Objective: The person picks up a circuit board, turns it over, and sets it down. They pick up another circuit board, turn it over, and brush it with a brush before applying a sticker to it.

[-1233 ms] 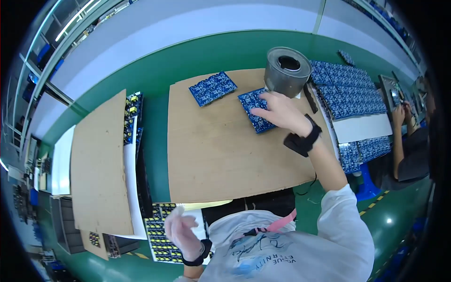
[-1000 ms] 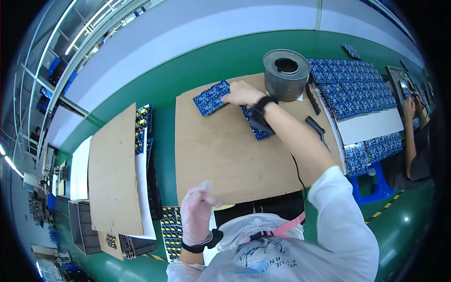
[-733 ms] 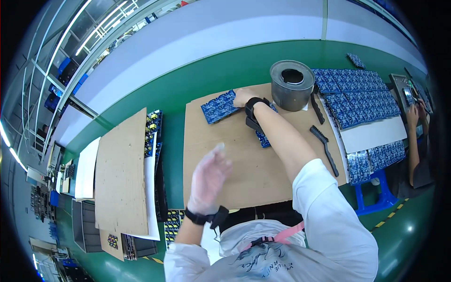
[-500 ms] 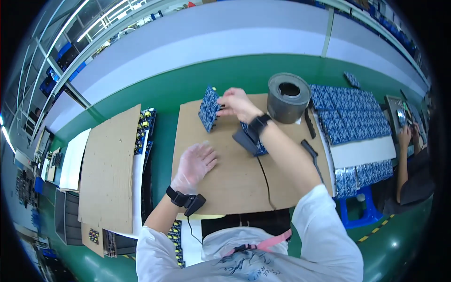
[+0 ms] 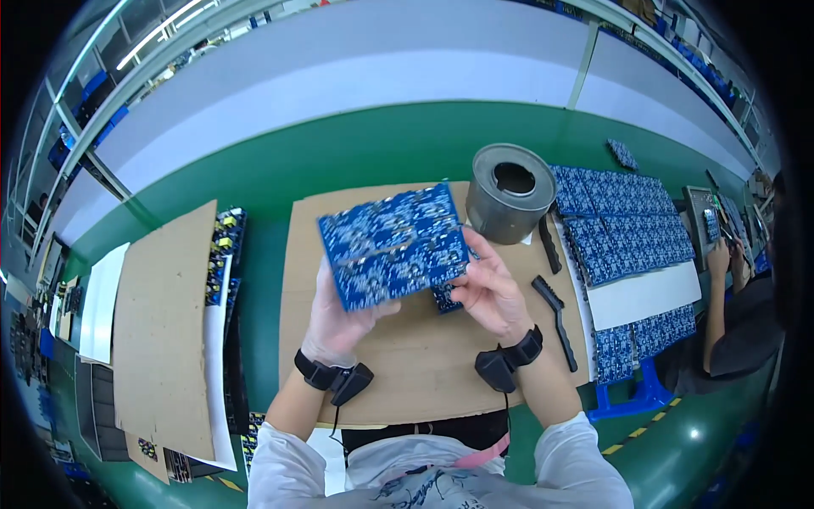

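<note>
A blue circuit board panel (image 5: 393, 246) is held up at a tilt over the brown cardboard (image 5: 415, 373), its solder-dotted face toward me. My left hand (image 5: 339, 318), in a thin clear glove, grips its left and lower edge; part of its fingers is behind the board. At the right edge, the bare fingers of my right hand (image 5: 492, 293) pinch the panel near its lower corner. Beneath, a second blue board (image 5: 444, 299) lies on the cardboard, mostly hidden. Both wrists wear black straps with small boxes and cables.
Behind my right hand stands a round metal can (image 5: 511, 197) with a holed top. Two black brushes (image 5: 557, 322) lie along the right side. Farther right are rows of blue boards (image 5: 627, 246) and a co-worker's hands (image 5: 727, 259). Cardboard-covered boards (image 5: 170, 331) stand left.
The board has come nearer and turned from nearly edge-on to show its broad face. My left hand, open and free before, now holds it too. My right hand has drawn back toward me.
</note>
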Demonstrator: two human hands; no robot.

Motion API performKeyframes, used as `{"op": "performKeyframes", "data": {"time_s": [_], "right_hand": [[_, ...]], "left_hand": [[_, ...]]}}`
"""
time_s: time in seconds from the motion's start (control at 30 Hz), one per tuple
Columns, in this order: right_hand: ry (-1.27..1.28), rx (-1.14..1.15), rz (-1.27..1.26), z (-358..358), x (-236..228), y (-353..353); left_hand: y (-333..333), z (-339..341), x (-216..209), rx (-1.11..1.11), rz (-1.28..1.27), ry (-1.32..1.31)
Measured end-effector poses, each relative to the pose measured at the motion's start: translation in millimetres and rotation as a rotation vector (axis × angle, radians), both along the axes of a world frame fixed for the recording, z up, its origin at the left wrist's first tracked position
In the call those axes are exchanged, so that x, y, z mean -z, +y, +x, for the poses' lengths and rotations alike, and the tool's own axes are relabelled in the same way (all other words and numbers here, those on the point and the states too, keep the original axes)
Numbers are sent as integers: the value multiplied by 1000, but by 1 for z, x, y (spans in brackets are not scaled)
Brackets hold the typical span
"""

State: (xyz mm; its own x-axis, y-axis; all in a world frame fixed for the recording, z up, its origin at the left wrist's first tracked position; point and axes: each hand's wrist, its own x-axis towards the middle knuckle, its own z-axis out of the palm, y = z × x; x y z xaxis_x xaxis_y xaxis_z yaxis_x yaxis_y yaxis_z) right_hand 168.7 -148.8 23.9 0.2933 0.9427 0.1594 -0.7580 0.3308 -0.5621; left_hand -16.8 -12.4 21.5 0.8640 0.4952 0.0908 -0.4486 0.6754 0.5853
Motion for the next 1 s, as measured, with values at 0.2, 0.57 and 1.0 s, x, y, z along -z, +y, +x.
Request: {"op": "performKeyframes", "data": {"time_s": [0.2, 0.57, 1.0], "right_hand": [[4, -75, -29, -7, 3, 1], [-139, -133, -174, 5, 14, 0], [-81, -174, 42, -13, 14, 5]], "left_hand": [[0, -5, 0, 104, -160, -161], [-10, -7, 20, 291, -358, 246], [-7, -8, 5, -100, -169, -100]]}}
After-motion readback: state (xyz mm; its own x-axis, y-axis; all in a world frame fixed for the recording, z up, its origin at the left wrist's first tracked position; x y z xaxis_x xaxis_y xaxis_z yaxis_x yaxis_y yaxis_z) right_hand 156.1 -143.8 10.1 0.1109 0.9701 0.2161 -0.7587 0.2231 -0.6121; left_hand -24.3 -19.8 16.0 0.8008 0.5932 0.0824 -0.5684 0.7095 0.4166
